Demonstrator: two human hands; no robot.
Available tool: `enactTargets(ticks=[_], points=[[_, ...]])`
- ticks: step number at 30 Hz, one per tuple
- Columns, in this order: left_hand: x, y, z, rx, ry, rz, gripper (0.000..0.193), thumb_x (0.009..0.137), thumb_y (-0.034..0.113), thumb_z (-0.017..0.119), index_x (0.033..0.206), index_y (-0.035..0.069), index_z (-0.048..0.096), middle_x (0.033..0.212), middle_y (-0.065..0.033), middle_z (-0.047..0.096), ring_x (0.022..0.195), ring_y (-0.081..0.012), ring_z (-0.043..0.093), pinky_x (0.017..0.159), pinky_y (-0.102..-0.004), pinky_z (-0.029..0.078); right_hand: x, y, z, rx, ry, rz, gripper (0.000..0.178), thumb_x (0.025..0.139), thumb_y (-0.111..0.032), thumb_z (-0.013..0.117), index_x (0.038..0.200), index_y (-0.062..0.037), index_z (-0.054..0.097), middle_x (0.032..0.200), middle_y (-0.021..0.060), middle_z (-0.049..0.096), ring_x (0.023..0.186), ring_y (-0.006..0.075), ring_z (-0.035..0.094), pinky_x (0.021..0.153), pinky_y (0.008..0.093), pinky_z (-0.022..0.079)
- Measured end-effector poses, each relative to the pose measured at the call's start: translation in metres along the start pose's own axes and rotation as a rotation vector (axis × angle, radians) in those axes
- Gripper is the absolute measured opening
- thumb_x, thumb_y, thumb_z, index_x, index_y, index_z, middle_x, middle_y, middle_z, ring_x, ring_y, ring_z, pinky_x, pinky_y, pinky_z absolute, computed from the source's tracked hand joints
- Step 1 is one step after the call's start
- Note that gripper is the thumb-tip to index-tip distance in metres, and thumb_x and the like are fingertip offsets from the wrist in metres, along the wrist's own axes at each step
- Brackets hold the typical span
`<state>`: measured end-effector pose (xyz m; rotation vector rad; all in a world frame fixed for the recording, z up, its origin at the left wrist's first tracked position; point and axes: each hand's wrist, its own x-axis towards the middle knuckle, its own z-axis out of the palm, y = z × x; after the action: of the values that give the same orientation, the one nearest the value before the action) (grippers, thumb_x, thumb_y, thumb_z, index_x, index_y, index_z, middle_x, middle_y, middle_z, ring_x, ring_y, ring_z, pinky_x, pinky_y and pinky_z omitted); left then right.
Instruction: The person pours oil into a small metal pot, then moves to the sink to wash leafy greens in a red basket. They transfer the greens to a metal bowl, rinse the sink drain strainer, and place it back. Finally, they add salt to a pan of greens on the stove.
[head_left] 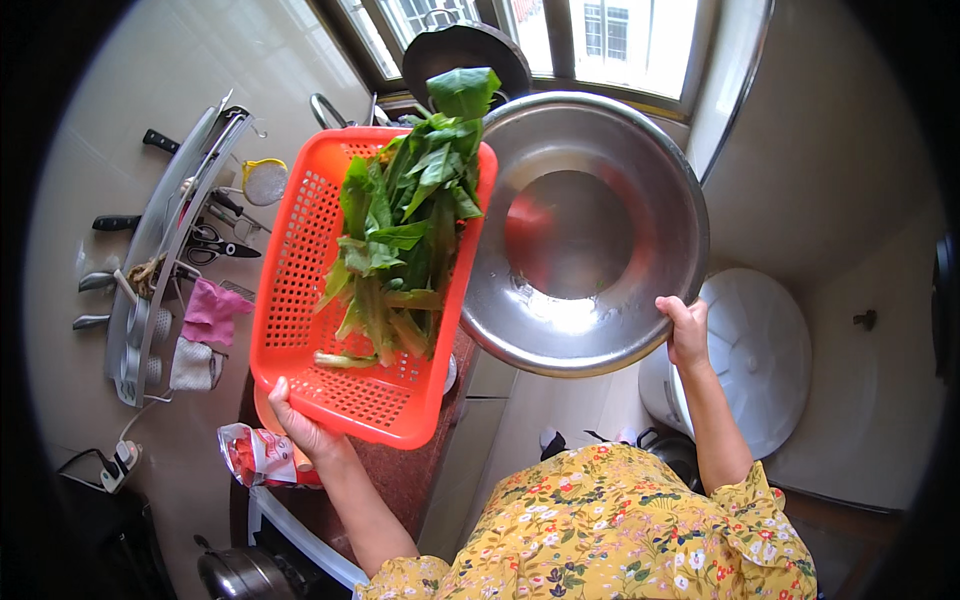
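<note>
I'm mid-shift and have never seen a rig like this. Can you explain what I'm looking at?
There is no machine here: a person works with two bare hands, which serve as the grips. The single picture comes from a wide fisheye camera on the person's head, looking down, so straight edges bend near the rim. Left in the picture is the person's left.

The left grip holds a red plastic basket with leafy greens in it. The right grip holds a metal basin by its rim. A red-and-white packet lies on the dark red counter.
</note>
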<state>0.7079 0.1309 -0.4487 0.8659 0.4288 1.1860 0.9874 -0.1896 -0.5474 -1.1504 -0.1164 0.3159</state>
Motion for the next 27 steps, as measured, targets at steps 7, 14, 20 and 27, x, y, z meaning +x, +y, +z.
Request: enactTargets(ticks=[7, 14, 20, 27], points=[[0.004, 0.002, -0.01, 0.033, 0.061, 0.098, 0.045, 0.074, 0.025, 0.05, 0.112, 0.0, 0.043, 0.106, -0.011, 0.05, 0.097, -0.0223, 0.05, 0.085, -0.035, 0.039, 0.06, 0.001, 0.053, -0.037, -0.127, -0.228, 0.018, 0.07, -0.002, 0.056, 0.087, 0.0033, 0.056, 0.079, 0.0043, 0.058, 0.069, 0.0103, 0.053, 0.063, 0.0242, 0.043], [-0.019, -0.001, -0.004, 0.189, 0.271, 0.369, 0.046, 0.076, 0.028, 0.05, 0.112, 0.0, 0.043, 0.107, -0.0111, 0.05, 0.098, -0.0223, 0.049, 0.086, -0.035, 0.039, 0.178, 0.016, 0.136, -0.356, -0.233, -0.596, 0.02, 0.068, -0.012, 0.056, 0.08, 0.0032, 0.058, 0.061, 0.0096, 0.057, 0.058, 0.0118, 0.052, 0.058, 0.0282, 0.043], [-0.044, -0.01, -0.004, 0.188, 0.412, 0.464, 0.046, 0.077, 0.028, 0.047, 0.113, 0.0, 0.042, 0.108, -0.0117, 0.05, 0.098, -0.0228, 0.05, 0.085, -0.0366, 0.04, 0.229, 0.024, 0.232, -0.45, -0.307, -0.85, 0.02, 0.069, -0.015, 0.059, 0.076, 0.003, 0.055, 0.058, 0.0134, 0.051, 0.052, 0.0148, 0.049, 0.053, 0.0286, 0.042], [-0.069, -0.016, -0.015, 0.166, 0.461, 0.585, 0.046, 0.079, 0.029, 0.046, 0.115, 0.001, 0.041, 0.112, -0.0114, 0.049, 0.101, -0.0227, 0.049, 0.087, -0.0364, 0.039, 0.24, 0.028, 0.304, -0.336, -0.444, -1.102, 0.029, 0.07, -0.009, 0.059, 0.098, -0.0011, 0.057, 0.062, 0.0137, 0.055, 0.053, 0.0162, 0.053, 0.055, 0.0281, 0.045]])
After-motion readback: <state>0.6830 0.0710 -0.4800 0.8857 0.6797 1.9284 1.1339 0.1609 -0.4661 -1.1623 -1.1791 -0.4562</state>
